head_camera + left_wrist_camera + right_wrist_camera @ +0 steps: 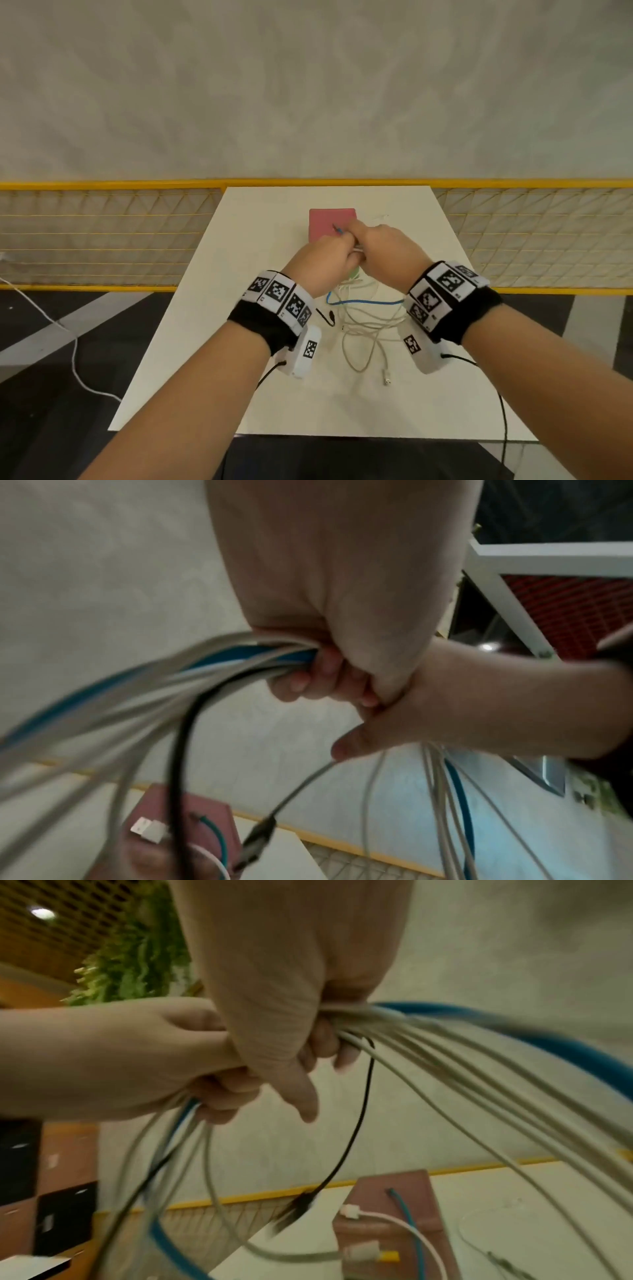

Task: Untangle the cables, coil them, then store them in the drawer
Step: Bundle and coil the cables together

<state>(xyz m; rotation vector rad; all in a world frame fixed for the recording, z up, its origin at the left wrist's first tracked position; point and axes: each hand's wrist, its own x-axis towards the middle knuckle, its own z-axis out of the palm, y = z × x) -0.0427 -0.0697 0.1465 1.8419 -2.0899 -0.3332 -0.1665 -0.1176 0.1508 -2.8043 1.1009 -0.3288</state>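
Clearly both hands are closed on one mixed bundle, held above the table (pixel 164 342) just in front of the pink box (pixel 330 222). The left hand (pixel 325 265) is wrapped round the cables (pixel 219 664), white, blue and black strands together; the right hand (pixel 380 250) is clenched on the same bundle (pixel 445 1053) right beside it, knuckles touching. Below the hands, loops of white cable (pixel 363 329) and a run of blue cable (pixel 363 302) trail on the table, with a white plug (pixel 387 380) lying nearer the person than the box. Loose ends are draped on the box top. No drawer can be picked out with certainty; whether the box is it cannot be told. Untangling is judged barely begun. Risks noted: if the hands are pulled apart while every strand is gripped together, knots may be tightened rather than freed; dangling plugs may catch in the loops; ends on the box may drag it along.
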